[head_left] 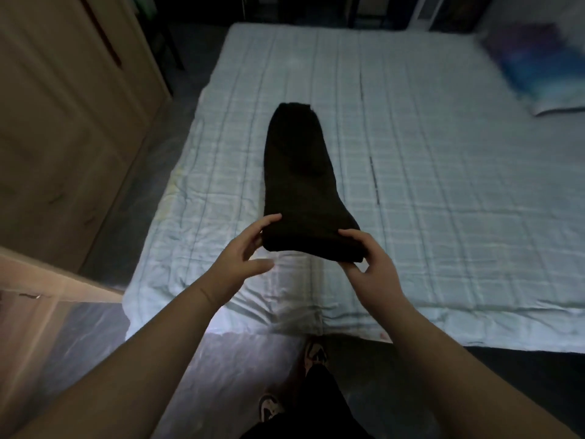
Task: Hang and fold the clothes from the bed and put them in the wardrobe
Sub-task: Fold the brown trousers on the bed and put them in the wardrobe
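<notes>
At the far left stands your tall beige wooden wardrobe (pixel 63 128), its doors shut, with a strip of dark floor between it and the bed. Your left hand (pixel 240 251) reaches in from the lower left with its fingers loosely spread; the thumb lies over the near left corner of the garment and the fingers sit under or just below that edge, so it holds the corner lightly rather than clenching it. Between your hands lies the long black folded garment (pixel 300 172), narrow at the far end and wider near you, stretched lengthwise along the bed with its near end lifted slightly off the cover. Your right hand (pixel 370 264) pinches the near right corner, thumb on top and fingers curled beneath. Everything rests on the pale blue checked quilted bed cover (pixel 427 191). At the far right, a blurred blue and purple pillow (pixel 544 68) lies on the bed, well apart from the garment.
</notes>
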A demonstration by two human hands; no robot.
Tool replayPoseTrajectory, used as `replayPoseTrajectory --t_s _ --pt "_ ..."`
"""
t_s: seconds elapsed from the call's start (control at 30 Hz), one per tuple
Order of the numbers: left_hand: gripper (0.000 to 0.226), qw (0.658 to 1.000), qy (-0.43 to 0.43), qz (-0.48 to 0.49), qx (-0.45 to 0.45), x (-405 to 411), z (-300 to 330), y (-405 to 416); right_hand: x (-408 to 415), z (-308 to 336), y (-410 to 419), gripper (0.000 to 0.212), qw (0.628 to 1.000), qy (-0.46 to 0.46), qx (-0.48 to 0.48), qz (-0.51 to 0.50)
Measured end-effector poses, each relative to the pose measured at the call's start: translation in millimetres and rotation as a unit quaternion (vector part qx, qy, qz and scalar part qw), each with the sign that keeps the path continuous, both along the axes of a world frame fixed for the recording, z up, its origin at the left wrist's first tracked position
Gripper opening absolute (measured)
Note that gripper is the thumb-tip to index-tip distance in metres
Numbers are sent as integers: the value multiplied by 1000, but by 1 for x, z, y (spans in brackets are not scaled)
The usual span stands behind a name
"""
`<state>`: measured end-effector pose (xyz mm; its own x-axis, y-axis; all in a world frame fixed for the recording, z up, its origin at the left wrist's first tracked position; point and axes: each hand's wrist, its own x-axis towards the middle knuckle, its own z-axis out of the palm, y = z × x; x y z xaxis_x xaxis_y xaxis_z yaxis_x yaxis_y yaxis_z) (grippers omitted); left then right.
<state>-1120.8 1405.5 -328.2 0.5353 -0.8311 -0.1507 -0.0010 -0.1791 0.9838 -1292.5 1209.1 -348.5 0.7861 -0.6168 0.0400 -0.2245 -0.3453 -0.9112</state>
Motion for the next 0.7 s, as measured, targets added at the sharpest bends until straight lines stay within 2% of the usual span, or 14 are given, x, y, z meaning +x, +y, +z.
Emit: replayPoseTrajectory --t_s 0.07,0.17,0.23,0.33,0.37,0.43,0.53,0.63,0.7 --pt "71 994 -106 10 23 -2 27 0 5 26 0 46 999 -27 -43 -17" --pt "47 962 -240 125 26 -5 60 -1 8 61 -1 41 991 -61 -116 -25" --pt "34 945 -292 148 16 -2 78 1 6 86 -1 37 983 -80 -165 -28" --pt "33 880 -454 136 -19 2 102 10 -5 119 -1 32 959 -109 -259 -25" --pt "34 869 -475 134 -38 0 109 14 -9 129 -1 30 953 -122 -275 -21" --pt "32 889 -438 113 -70 -7 123 25 -18 144 4 30 952 -136 -273 3" --pt "36 933 -347 74 -62 -18 133 40 -28 156 19 41 973 -134 -179 49" --pt "49 944 -320 70 -44 -18 131 46 -29 150 25 53 985 -126 -111 39" --pt "48 950 -304 63 -34 -11 128 44 -23 146 24 54 988 -113 -100 38"
